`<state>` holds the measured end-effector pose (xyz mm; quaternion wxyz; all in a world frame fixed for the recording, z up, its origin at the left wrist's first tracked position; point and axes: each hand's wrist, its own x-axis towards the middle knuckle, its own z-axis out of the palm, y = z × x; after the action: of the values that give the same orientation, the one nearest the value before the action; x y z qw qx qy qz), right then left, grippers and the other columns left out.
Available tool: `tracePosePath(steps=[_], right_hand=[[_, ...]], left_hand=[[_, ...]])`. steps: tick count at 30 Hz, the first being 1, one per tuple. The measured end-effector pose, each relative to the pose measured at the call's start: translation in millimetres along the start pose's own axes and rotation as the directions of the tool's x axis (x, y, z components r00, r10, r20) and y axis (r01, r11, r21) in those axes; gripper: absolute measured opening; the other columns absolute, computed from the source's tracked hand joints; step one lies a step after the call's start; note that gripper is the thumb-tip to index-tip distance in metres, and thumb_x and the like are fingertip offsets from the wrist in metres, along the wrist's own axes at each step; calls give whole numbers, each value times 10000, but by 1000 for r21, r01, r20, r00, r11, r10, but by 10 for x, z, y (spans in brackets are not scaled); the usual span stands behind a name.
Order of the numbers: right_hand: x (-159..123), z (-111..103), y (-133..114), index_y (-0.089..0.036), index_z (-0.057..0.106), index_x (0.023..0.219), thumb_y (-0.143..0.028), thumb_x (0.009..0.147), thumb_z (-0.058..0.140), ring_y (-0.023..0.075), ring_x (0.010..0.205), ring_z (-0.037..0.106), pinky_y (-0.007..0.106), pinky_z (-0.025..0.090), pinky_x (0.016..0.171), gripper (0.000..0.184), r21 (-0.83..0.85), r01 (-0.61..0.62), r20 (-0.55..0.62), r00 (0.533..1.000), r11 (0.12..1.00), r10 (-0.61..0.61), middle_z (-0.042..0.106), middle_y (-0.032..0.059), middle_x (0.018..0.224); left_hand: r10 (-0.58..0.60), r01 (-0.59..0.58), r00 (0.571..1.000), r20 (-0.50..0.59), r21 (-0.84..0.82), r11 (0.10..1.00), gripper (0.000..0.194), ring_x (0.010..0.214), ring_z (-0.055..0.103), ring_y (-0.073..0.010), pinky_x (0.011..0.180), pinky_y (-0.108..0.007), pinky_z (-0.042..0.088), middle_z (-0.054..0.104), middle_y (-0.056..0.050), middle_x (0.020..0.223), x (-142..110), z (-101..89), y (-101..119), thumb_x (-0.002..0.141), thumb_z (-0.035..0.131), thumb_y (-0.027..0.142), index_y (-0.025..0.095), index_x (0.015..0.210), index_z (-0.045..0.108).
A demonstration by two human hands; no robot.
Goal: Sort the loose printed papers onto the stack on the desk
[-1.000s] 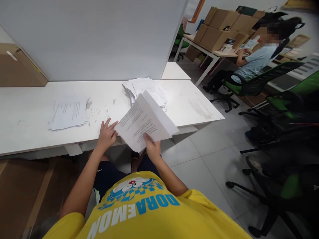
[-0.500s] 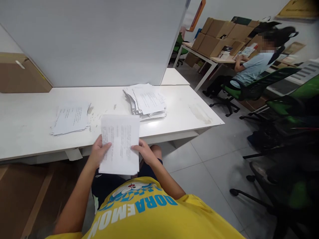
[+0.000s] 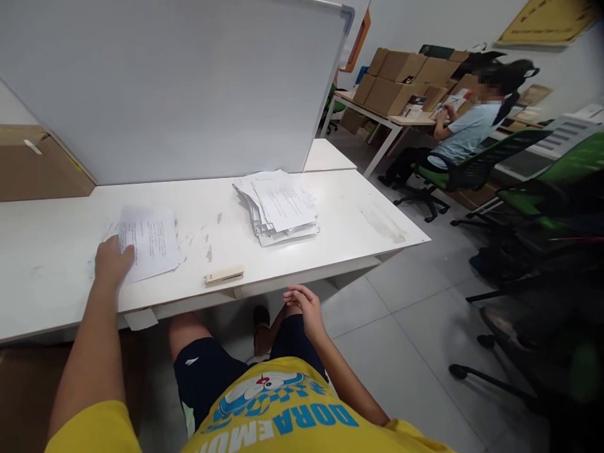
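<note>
My left hand (image 3: 112,258) is at the left part of the desk, gripping the left edge of printed paper sheets (image 3: 153,242). The thumb lies over the print, and the fingers are partly hidden. These sheets lie over the left paper pile. My right hand (image 3: 306,307) hovers above my right knee, just off the desk's front edge, with fingers loosely stretched and nothing in them. A cream stapler (image 3: 224,275) lies near that edge, between my hands. Farther back, a thicker, uneven stack of printed papers (image 3: 285,204) sits right of centre.
A whiteboard (image 3: 189,88) stands along the back of the white desk (image 3: 349,220). At the far left is a cardboard box (image 3: 42,163). To the right, a person (image 3: 472,132) sits at another table with stacked boxes (image 3: 389,94); green office chairs (image 3: 533,195) stand nearby.
My left hand has carried the sheets from over my lap to the left pile. The right hand has let go of them and moved slightly right. The stapler has come into view.
</note>
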<state>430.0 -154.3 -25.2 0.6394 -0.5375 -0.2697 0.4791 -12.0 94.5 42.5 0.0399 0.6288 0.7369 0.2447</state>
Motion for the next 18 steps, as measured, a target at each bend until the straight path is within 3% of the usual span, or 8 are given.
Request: tracePosePath(steps=[3, 5, 9, 12, 18], right_hand=[[37, -56, 70, -182, 727, 849, -380, 744, 678, 177, 674, 679, 296, 524, 652, 230, -2, 0, -60, 998, 1000, 0, 735, 46, 733], [71, -45, 93, -182, 725, 832, -383, 727, 683, 177, 663, 676, 295, 522, 640, 231, 4, -5, -71, 997, 1000, 5, 733, 45, 722], [153, 40, 121, -175, 725, 833, -374, 727, 666, 173, 658, 674, 294, 521, 632, 233, -16, 2, -49, 999, 1000, -2, 732, 47, 719], [199, 79, 163, -171, 724, 839, -368, 740, 648, 166, 654, 671, 290, 520, 632, 233, -27, 8, -38, 999, 1000, -9, 732, 49, 724], [211, -35, 373, -182, 717, 837, -407, 735, 653, 189, 667, 673, 323, 537, 643, 255, -81, 3, -59, 998, 997, -8, 730, 54, 723]], left_hand=[[83, -76, 994, -66, 102, 992, 267, 1080, 475, -329, 1030, -525, 399, 538, -93, 868, -58, 27, 53, 717, 559, 343, 232, 698, 317], [54, -48, 996, -70, 81, 996, 285, 1049, 477, -311, 1015, -507, 407, 515, -76, 839, -56, 12, 62, 741, 542, 350, 234, 682, 288], [-119, 122, 992, 28, -142, 982, 154, 805, 524, -212, 836, -386, 490, 536, -6, 811, 59, -82, -44, 758, 568, 332, 207, 806, 491], [-190, 197, 980, 57, -207, 958, 157, 757, 523, -171, 789, -315, 473, 562, 26, 812, 208, -200, -158, 773, 587, 293, 204, 901, 571], [-132, 133, 984, 116, -1, 991, 126, 680, 421, -148, 813, -292, 446, 446, 41, 678, 374, -374, -211, 820, 574, 227, 169, 739, 496]])
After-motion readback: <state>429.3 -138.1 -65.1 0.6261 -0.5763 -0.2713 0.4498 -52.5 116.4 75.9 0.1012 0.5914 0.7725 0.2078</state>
